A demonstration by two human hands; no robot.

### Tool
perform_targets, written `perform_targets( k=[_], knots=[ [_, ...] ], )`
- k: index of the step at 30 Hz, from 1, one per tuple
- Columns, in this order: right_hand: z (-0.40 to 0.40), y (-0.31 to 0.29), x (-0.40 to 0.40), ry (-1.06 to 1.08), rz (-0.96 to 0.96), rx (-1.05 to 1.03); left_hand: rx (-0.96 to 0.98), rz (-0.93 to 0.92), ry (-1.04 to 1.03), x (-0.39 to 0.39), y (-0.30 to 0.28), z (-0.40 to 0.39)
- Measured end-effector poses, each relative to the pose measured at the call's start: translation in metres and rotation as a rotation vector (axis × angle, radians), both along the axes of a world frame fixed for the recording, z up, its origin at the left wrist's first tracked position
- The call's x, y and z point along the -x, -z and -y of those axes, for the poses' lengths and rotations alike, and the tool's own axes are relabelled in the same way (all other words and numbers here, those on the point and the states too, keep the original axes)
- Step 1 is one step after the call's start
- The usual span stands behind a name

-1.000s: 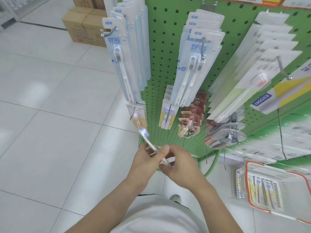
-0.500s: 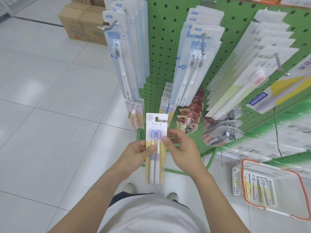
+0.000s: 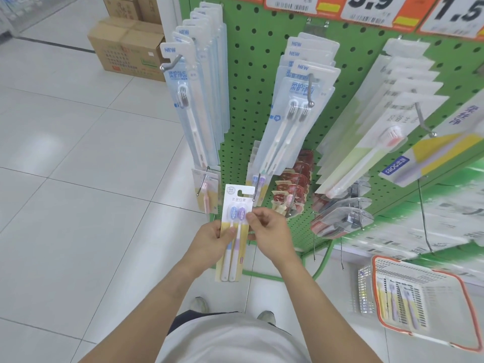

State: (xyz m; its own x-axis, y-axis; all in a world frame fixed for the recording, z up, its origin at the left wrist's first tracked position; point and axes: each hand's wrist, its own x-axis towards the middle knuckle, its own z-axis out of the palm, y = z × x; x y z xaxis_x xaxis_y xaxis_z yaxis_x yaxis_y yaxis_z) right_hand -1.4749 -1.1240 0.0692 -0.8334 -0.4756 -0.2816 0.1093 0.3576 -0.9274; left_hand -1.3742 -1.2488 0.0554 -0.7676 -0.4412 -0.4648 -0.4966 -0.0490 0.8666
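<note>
Green pegboard (image 3: 251, 82) stands straight ahead, hung with carded toothbrushes on steel hooks. Price tags (image 3: 377, 9) run along its top edge. Cardboard boxes (image 3: 125, 45) sit on the tiled floor at far left. An orange-rimmed wire basket (image 3: 376, 289) sits low right, its contents blurred.

The toothbrush pack (image 3: 237, 224) is held upright in front of the lower hook row, face toward the camera. Its hang slot is just left of the tip of a lower hook (image 3: 254, 196) carrying like packs. The pink toothbrush pack (image 3: 207, 195) hangs just to its left and the red packets (image 3: 296, 179) to the right. The held card partly covers the hanging packs behind it.

Left hand (image 3: 212, 242) grips the card's left edge, thumb on the front and fingers behind. Right hand (image 3: 269, 231) pinches the right edge beside the purple brush head.

A second ago the pack lay tilted and nearly edge-on, low between the hands. Half a second ago it was already upright in the same two-handed hold. The view has since lifted, so the price tags now show.

Counts:
- One held pack with two toothbrushes, one blue-headed and one purple-headed.
- Two hands on it.
- Three price tags, all cut off by the frame.
- Four hanging groups in the upper row and four in the lower.
- One basket.
</note>
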Motion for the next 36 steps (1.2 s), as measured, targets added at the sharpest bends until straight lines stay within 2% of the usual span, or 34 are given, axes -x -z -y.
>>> perform_targets(
  k=[5, 11, 20, 25, 30, 36],
  knots=[
    [0.006, 0.005, 0.004, 0.063, -0.079, -0.034, 0.099, -0.012, 0.101, 0.014, 0.012, 0.006],
    [0.01, 0.007, 0.008, 0.083, -0.148, -0.059, 0.184, -0.055, 0.096, 0.018, 0.014, 0.008],
    [0.01, 0.013, 0.009, 0.169, -0.216, -0.116, 0.384, 0.03, 0.159, 0.039, 0.003, 0.008],
    [0.013, 0.012, -0.002, 0.258, -0.263, -0.082, 0.411, 0.046, 0.22, 0.05, 0.003, 0.011],
    [0.009, 0.001, -0.003, 0.221, -0.283, -0.105, 0.45, 0.067, 0.32, 0.061, -0.003, 0.006],
    [0.009, -0.016, 0.009, 0.132, -0.542, -0.158, 0.485, 0.036, 0.336, 0.068, 0.003, 0.021]
  ],
)
